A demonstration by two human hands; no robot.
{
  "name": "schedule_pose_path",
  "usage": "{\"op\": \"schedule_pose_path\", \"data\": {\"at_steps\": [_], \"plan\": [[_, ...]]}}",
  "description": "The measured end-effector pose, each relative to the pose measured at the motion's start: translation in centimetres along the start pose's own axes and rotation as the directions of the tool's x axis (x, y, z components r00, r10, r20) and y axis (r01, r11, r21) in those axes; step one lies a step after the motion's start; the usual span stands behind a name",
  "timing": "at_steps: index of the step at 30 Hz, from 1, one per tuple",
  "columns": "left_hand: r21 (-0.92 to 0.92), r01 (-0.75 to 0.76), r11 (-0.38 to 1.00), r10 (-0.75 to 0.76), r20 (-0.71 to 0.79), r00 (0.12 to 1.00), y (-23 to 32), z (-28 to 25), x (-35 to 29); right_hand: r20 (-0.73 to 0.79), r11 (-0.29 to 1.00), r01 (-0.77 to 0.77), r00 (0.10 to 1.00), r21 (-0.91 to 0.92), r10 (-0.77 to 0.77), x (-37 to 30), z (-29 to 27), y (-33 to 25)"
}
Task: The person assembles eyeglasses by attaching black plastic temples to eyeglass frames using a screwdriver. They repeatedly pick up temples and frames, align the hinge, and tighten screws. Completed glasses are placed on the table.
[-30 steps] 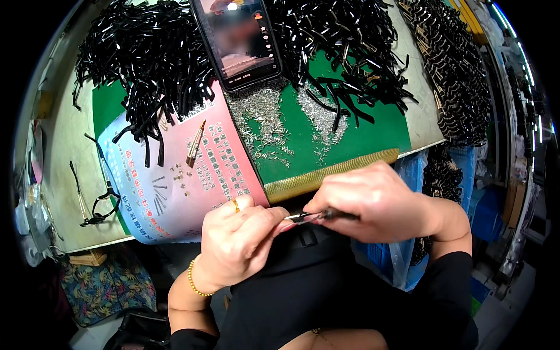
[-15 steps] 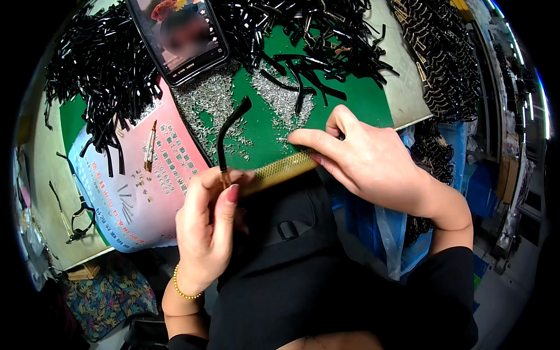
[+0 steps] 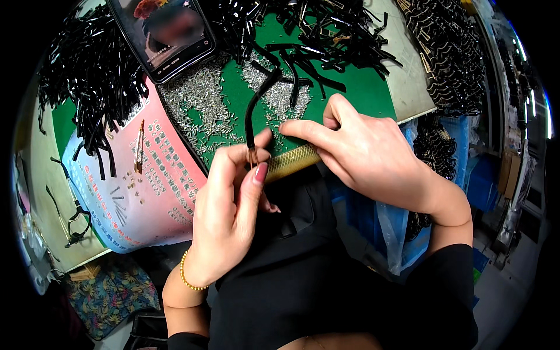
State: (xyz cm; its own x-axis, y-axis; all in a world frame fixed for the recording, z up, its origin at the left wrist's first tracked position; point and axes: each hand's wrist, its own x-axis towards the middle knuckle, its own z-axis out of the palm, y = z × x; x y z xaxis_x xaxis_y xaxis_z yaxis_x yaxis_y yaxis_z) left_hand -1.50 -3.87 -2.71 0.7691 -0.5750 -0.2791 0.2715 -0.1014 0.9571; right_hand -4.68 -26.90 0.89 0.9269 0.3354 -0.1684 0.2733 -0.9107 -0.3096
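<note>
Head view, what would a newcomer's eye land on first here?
Probably the heaps of glossy black strips across the top, with a lit phone tilted between them, left of centre. Below it, tiny silvery bits glitter in two patches on a green mat. Near the centre, the left hand pinches a slim black piece, while the right hand reaches to the right-hand patch's lower edge.
</note>
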Motion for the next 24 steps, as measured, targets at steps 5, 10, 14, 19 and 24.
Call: {"op": "schedule_pose_path", "data": {"at_steps": [5,10,14,19,24], "plan": [[-0.02,0.005,1.0,-0.004,0.063,0.998,-0.8,-0.3,-0.8,0.003,1.0,0.009,1.0,-0.009,-0.009,0.0,0.1,0.0],[-0.146,0.029,0.989,-0.036,-0.044,0.998,0.1,-0.5,-1.1,-0.012,0.999,0.031,0.999,0.019,-0.031,0.0,0.2,0.2],[-0.072,0.028,0.997,-0.036,-0.106,0.994,-0.1,-1.5,-1.6,0.014,0.999,0.04,0.999,0.01,-0.04,0.1,0.0,0.2],[0.118,0.059,0.991,-0.037,-0.176,0.984,-0.2,-1.2,-1.1,0.153,1.0,0.004,0.988,-0.003,-0.004,0.9,-0.7,0.2],[0.195,0.023,0.981,0.017,-0.199,0.98,-0.6,-1.2,-0.8,0.399,0.708,-0.274,0.917,0.65,-0.011,2.2,-1.9,-1.0]]}}
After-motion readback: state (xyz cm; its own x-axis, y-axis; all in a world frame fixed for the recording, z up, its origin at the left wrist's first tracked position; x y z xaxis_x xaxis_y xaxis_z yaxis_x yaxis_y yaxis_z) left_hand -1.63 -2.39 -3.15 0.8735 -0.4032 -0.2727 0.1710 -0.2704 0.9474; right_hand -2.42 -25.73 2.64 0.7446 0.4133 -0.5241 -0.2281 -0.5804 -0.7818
